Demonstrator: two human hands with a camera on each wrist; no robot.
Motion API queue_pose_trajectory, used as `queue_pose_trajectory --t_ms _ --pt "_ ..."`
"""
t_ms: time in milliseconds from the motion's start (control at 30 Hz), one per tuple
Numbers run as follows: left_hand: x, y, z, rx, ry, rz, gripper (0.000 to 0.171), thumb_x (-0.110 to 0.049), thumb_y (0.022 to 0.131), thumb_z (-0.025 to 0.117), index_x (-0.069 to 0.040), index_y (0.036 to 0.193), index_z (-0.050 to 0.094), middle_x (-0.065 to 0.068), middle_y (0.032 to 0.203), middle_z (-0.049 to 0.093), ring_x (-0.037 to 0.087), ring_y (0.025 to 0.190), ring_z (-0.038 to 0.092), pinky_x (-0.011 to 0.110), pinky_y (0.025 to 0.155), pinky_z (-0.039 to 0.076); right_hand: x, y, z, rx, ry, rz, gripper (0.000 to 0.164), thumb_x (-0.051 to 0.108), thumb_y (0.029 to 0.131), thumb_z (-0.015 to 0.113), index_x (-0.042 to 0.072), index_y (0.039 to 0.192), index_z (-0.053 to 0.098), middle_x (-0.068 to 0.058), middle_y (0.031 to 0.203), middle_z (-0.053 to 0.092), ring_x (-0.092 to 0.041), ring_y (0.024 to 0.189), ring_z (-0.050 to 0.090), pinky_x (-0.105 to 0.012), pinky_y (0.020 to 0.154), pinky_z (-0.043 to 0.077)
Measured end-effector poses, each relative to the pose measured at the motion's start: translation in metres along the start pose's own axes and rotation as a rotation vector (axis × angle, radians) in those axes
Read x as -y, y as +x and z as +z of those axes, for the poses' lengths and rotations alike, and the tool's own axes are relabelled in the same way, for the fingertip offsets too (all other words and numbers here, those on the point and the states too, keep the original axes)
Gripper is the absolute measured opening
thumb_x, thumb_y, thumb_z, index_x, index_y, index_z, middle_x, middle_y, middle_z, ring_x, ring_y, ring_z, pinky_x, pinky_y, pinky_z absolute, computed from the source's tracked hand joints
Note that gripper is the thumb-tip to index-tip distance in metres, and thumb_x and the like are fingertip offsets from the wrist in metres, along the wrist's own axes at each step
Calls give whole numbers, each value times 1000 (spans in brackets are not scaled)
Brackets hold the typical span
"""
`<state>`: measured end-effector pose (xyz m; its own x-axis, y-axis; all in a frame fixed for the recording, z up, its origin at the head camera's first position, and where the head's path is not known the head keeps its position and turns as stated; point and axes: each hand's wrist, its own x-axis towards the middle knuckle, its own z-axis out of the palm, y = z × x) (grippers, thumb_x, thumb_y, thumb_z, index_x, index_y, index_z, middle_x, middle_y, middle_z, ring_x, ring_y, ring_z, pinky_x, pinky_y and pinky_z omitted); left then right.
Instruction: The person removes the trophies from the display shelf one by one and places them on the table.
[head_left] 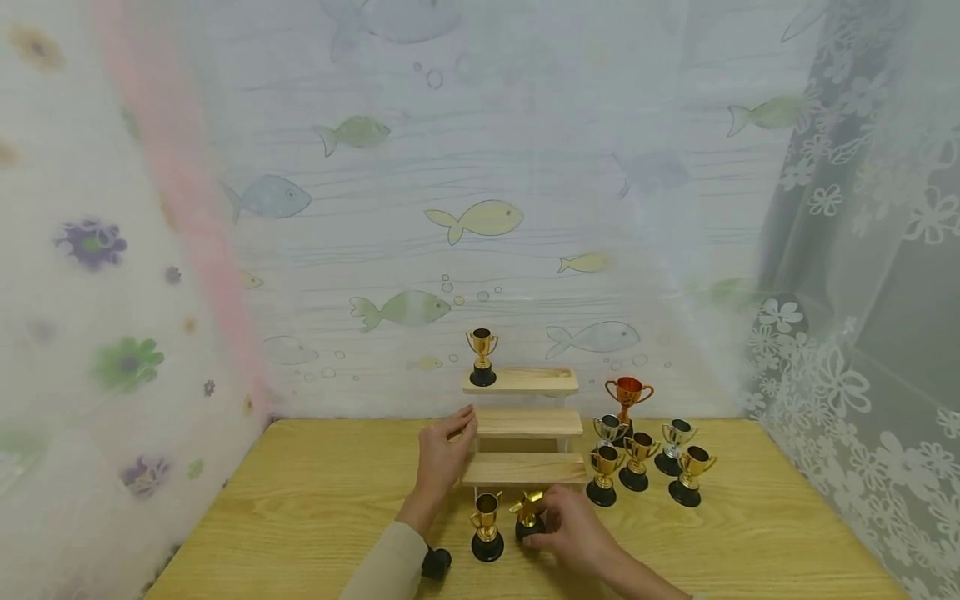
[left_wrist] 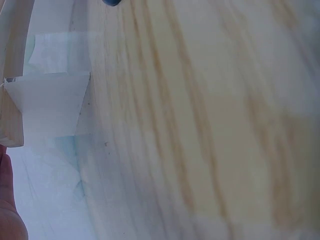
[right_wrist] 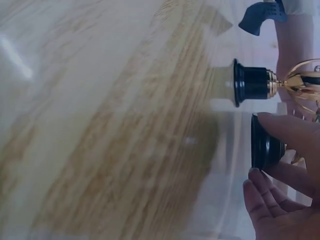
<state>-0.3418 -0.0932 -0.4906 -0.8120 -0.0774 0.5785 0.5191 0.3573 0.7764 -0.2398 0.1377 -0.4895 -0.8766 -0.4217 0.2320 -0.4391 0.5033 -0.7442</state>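
Note:
My right hand [head_left: 577,532] pinches the black base of a small gold star trophy [head_left: 528,510] in front of a tiered wooden stand. In the right wrist view, thumb and fingers hold that black base [right_wrist: 265,142]. Just left of it, a gold cup trophy [head_left: 487,521] stands upright on the table. My left hand [head_left: 445,450] touches the left end of the stand's middle shelf [head_left: 528,423] with extended fingers. Only part of that hand [left_wrist: 10,215] shows in the left wrist view. Another gold cup trophy [head_left: 482,354] stands at the left of the top shelf [head_left: 536,381].
Right of the stand, several cup trophies stand grouped, among them an orange-red one [head_left: 628,396], a silver one [head_left: 677,442] and a gold one [head_left: 693,475]. A black object [head_left: 437,562] lies by the left sleeve. Patterned curtains surround the wooden table [head_left: 315,500].

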Motion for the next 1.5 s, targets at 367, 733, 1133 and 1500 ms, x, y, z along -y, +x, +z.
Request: queue_pose_trajectory --t_ms 367,733,1133,1500 --pt "-2 0 -1 1 -3 -10 22 -13 97 71 -1 115 77 7 124 72 24 106 73 41 91 59 -6 -3 3 64 49 27 27 10 76 89 3 98 75 -4 84 56 -9 70 50 -23 58 43" --pt "1 3 -1 -2 -9 2 23 -13 97 71 1 115 76 7 125 72 24 105 74 39 90 60 -8 -1 2 80 44 65 30 13 78 88 4 80 59 -5 79 52 -11 67 46 -25 58 38" --pt "2 1 -1 6 -17 10 22 -11 97 71 1 115 76 12 125 72 26 108 73 40 90 59 -6 -4 -7 71 5 78 34 23 78 89 6 101 71 -6 95 62 -19 85 56 -29 70 48" --pt "3 1 0 3 -13 22 22 -11 97 71 1 114 77 9 124 72 26 110 72 40 90 60 12 -8 -36 31 -30 65 57 31 84 85 -4 125 65 -14 116 65 -34 104 60 -53 87 53"
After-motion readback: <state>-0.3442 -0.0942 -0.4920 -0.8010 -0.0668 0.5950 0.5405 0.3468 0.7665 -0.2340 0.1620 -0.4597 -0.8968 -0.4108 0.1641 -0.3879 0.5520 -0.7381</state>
